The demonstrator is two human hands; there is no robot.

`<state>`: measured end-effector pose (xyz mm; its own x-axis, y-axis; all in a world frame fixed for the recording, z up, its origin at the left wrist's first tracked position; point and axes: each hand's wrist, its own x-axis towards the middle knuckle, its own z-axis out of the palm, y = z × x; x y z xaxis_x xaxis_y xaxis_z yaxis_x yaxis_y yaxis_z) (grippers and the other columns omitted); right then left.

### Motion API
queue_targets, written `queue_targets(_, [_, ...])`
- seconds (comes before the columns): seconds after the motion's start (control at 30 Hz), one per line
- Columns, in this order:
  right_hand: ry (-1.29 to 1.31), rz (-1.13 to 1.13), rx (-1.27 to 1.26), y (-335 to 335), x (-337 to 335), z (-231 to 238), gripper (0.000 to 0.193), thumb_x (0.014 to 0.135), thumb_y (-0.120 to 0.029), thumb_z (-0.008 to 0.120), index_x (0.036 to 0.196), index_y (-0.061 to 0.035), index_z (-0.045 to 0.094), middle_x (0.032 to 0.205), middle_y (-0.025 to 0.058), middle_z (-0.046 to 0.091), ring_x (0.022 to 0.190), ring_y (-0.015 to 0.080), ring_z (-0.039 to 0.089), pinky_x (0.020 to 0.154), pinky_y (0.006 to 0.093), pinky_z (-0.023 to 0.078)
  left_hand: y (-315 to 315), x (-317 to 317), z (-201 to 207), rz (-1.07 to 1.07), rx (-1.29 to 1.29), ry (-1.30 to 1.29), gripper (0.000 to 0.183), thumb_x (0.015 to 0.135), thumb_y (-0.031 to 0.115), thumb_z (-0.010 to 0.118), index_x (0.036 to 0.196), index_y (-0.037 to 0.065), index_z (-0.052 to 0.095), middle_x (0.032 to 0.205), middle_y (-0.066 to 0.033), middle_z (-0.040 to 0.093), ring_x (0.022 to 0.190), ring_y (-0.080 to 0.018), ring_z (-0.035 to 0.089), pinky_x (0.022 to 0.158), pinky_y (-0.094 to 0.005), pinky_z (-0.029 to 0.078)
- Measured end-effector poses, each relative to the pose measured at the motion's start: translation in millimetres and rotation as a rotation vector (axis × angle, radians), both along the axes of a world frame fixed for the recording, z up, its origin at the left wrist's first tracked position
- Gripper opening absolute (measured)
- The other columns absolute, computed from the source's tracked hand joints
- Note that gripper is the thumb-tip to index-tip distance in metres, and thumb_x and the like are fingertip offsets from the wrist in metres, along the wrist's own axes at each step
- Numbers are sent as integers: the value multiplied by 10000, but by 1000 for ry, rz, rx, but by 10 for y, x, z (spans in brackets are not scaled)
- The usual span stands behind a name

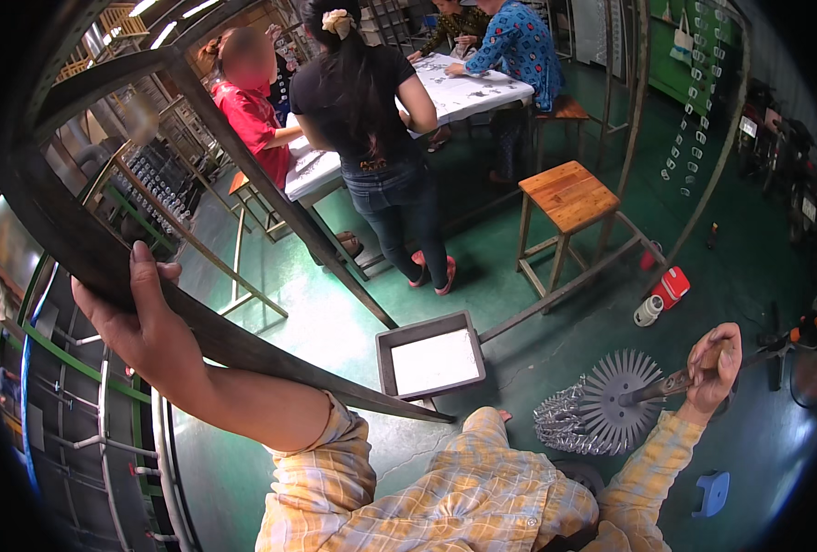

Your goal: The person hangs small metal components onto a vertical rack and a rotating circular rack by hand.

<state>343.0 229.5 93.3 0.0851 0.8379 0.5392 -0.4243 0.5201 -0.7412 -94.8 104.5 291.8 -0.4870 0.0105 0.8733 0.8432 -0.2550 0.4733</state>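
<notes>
- The disc [618, 391], grey with a fringe of narrow teeth, is at the person's right, low in the view; whether it hangs above the floor or rests there, I cannot tell.
- A rod [655, 388] runs from the middle of the disc to the right hand [714, 368].
- The right hand has its fingers curled around the rod's outer end, gripping it.
- Shiny metal pieces [560, 421] crowd together along the disc's left side; how they are attached is too small to tell.
- The left hand [155, 336] is closed on a dark bar [243, 354] of a large frame, thumb on the near side, the other fingers partly hidden behind.
- The bar slopes down from the upper left to near the person's front.
- Just beyond the bar's lower end sits a grey tray [382, 368] with a white bottom.
- A small blue stool [712, 494] stands on the green floor [509, 345], to the right of the disc.
- Farther out, a red jug [672, 287] is beside a pale container [648, 311].
- A wooden stool [569, 196] stands beyond the tray, to its right.
- Behind it is a table [445, 87] with a white top and small dark pieces on it.
- A person in black [362, 115] stands at the table; a person in red [247, 120] and a person in blue [523, 46] are also there.
- Strings of small pieces [694, 101] hang at upper right.
</notes>
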Motion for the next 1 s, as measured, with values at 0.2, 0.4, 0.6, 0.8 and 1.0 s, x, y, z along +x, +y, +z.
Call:
queue_targets(0.2, [8,-27,-30,-27,26,19,355,726,-295,556,846,-1,398,575,108,486,332,48,318,313,149,254,0,-10,12,-26,-6,20,253,790,41,564,1004,10,434,739,-27,515,575,-84,494,561,-205,396])
queue_targets(0.4, [-6,-74,-69,-20,-40,42,342,715,-295,550,839,-1,427,576,118,508,331,39,315,314,149,239,-71,-180,-32,1,-23,36,318,803,92,570,1076,-5,439,805,-50,547,638,-93,502,580,-212,396])
queue_targets(0.6, [-75,-202,-25,-48,-51,59,287,756,-224,603,841,2,449,575,82,507,372,17,324,353,140,229,-59,-125,-12,125,-75,-24,388,809,149,576,1117,-29,421,795,-69,563,658,-104,523,614,-218,400])
queue_targets(0.8, [-217,-355,-95,-13,-74,183,139,809,-85,492,694,-41,428,522,9,453,429,28,370,383,167,247,-81,-304,-36,78,-66,45,397,809,145,576,1123,-38,416,832,-93,563,686,-119,523,609,-222,439])
queue_targets(1.0, [-205,-367,-124,84,64,229,175,815,-93,487,665,-53,408,500,-9,429,418,23,352,371,166,233,-88,-359,-35,89,-88,15,388,807,141,577,1111,-45,422,851,-105,554,688,-117,515,616,-233,460])
